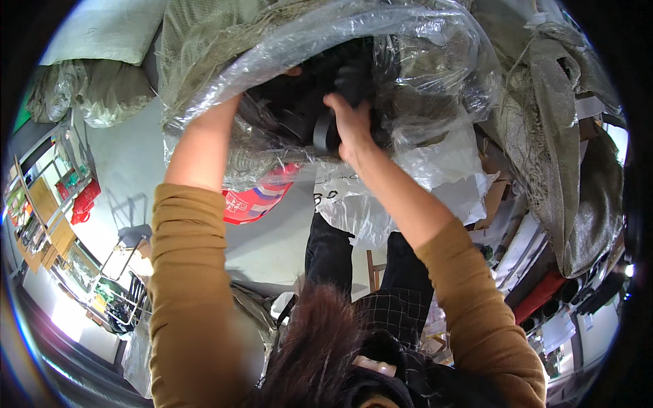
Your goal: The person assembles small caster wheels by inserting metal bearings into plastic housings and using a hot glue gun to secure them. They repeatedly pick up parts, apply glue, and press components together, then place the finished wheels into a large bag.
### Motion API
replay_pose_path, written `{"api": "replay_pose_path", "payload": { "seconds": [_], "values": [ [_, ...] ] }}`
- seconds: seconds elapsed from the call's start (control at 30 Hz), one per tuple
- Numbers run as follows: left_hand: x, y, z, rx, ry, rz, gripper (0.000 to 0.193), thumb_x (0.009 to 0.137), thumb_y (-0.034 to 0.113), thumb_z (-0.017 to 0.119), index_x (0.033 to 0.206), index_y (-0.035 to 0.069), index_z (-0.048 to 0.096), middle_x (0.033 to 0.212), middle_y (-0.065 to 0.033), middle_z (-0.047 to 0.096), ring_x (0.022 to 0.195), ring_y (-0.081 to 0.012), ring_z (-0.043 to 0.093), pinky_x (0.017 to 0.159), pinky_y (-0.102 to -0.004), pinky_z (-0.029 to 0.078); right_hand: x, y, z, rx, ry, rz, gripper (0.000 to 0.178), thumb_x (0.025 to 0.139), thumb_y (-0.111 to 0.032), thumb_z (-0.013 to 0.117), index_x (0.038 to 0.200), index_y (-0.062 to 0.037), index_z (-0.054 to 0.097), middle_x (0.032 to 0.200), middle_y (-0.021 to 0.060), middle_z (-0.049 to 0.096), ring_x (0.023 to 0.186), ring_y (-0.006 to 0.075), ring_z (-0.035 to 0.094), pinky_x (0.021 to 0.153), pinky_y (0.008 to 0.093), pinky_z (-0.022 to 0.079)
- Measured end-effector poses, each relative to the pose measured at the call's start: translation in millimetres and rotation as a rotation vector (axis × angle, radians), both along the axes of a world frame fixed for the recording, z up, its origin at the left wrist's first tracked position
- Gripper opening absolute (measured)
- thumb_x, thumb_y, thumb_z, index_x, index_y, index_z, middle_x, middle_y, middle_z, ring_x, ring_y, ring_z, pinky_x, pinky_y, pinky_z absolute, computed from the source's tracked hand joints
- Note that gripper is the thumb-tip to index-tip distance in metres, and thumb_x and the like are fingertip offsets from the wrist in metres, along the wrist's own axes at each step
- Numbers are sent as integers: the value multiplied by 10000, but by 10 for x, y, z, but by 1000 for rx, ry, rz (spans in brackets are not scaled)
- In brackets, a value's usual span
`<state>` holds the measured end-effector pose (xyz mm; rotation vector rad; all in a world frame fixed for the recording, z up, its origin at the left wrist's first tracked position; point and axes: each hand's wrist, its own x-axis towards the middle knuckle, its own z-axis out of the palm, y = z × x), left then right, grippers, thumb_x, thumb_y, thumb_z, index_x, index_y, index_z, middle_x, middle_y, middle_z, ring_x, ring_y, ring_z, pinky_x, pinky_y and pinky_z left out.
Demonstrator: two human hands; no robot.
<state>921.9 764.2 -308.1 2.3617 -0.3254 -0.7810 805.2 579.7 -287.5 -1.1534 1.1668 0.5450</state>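
A large woven sack (204,41) with a clear plastic liner (435,27) gapes in front of me, and dark black parts (286,109) fill its opening. My right hand (352,126) is inside the mouth, its fingers closed around a black part with a rounded, ring-like end (325,132). The exact kind of that part does not show. My left hand (294,71) reaches in deeper on the left. Only a bit of its fingers shows against the black parts; the liner's edge and the contents hide the rest, so its grip is unclear.
A red printed bag (262,200) and a white sheet with handwriting (340,194) hang below the sack's mouth. More woven sacks (544,136) crowd the right side; others (109,95) stand at far left. A small stool (135,234) stands on the grey floor at left.
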Motion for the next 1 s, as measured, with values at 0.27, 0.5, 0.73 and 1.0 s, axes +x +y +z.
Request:
{"api": "replay_pose_path", "payload": {
  "seconds": [0.27, 0.5, 0.73, 1.0],
  "values": [
    [190, -39, 212, 266, 104, -114, 1046, 636, 568, 826, 1471, 122, 382, 1472, -176, 419, 1380, -339, 357, 1140, -414, 286, -109, 148, 39, 479, -167, -372, 484, 787, -233, 721, 1197, -128, 488, 1039, 41, 572, 921, 188, 586, 810, 377, 496],
    [479, 353, 190, 107, 497, 124, 945, 731, 519, 781, 1489, 159, 346, 1519, -120, 348, 1407, -309, 310, 1149, -447, 280, 400, -123, -105, 315, -388, -460, 368, 816, -303, 689, 1122, -134, 573, 1012, 7, 612, 971, 163, 586, 876, 335, 467],
    [17, 168, -350, -291, 446, 375, 881, 809, 489, 736, 1512, 189, 296, 1555, -65, 284, 1427, -283, 271, 1148, -482, 288, 164, -217, -338, 415, -294, -276, 796, 759, -489, 777, 1412, -212, 416, 1447, 11, 433, 1337, 221, 371, 1070, 497, 292],
    [-110, -224, 10, -391, 850, 680, 842, 856, 589, 646, 1506, 200, 277, 1546, -100, 297, 1378, -370, 357, 1007, -628, 406, 227, -372, -444, 472, -354, -129, 1001, 745, -644, 729, 1509, -174, 286, 1476, 36, 399, 1365, 219, 338, 1103, 469, 237]
  ]
}}
